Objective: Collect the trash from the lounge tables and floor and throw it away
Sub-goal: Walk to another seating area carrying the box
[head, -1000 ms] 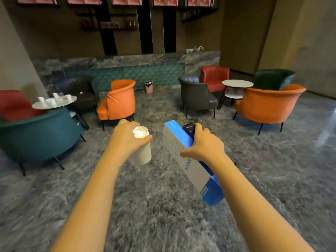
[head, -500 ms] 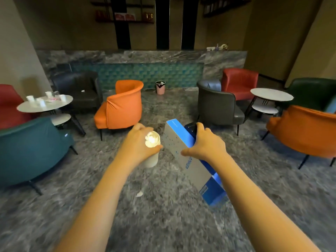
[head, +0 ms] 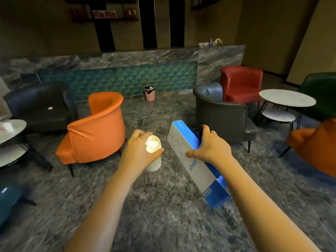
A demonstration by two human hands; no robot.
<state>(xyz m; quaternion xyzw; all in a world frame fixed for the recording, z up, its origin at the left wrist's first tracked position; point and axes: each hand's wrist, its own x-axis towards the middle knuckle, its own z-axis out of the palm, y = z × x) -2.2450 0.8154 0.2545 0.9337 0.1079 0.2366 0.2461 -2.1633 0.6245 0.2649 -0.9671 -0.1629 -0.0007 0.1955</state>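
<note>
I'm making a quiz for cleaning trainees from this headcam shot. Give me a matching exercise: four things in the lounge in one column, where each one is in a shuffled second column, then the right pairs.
Things:
1. paper cup
2. blue and white box
3. pink bin
4. crumpled scrap

Places:
A. on the floor by the teal tiled wall
B. in the left hand
C. on the seat of the black armchair
D. in the right hand

Pairs: 1-B, 2-D, 3-A, 4-C
</note>
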